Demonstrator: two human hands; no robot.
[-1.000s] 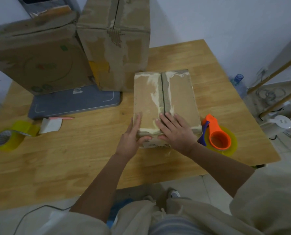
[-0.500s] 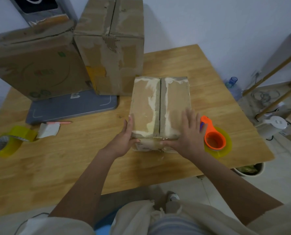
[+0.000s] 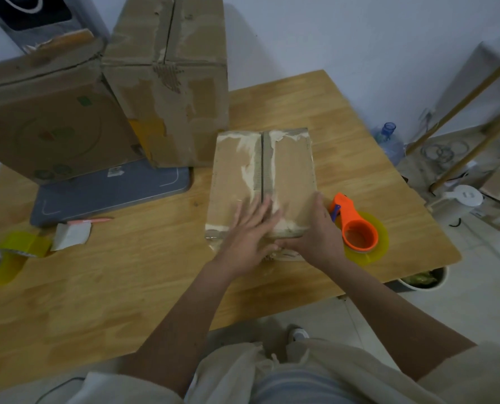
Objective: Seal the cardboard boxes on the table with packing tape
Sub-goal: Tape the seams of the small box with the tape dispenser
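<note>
So the small cardboard box point(image 3: 275, 182) sits flat on the wooden table point(image 3: 126, 281), near its front edge, flaps closed with the centre seam running away from the person. Left hand point(image 3: 250, 228) lies flat on top of the box's near end, fingers point(image 3: 260, 209) straight and spread, their tips landing right over the seam and the old torn tape marks. Right hand point(image 3: 315, 237) wraps the box's near right corner, thumb pressed along the front face under the left palm, the other fingers up against the right side wall, so it's gripping the box.

Just past the right hand's knuckles, almost touching, is the orange tape dispenser point(image 3: 356, 228) with its yellowish roll lying flat. Beyond the left fingertips, further up the table, two bigger boxes stand: the tall box point(image 3: 170, 83) straight up from the left hand and a wide box point(image 3: 47, 121) off to its left, both partly on a grey board point(image 3: 108, 191). Way out left of the left hand there's a loose tape roll point(image 3: 3, 258), plus a bit of folded paper point(image 3: 70, 236) and a pink pen point(image 3: 92, 220) closer in
</note>
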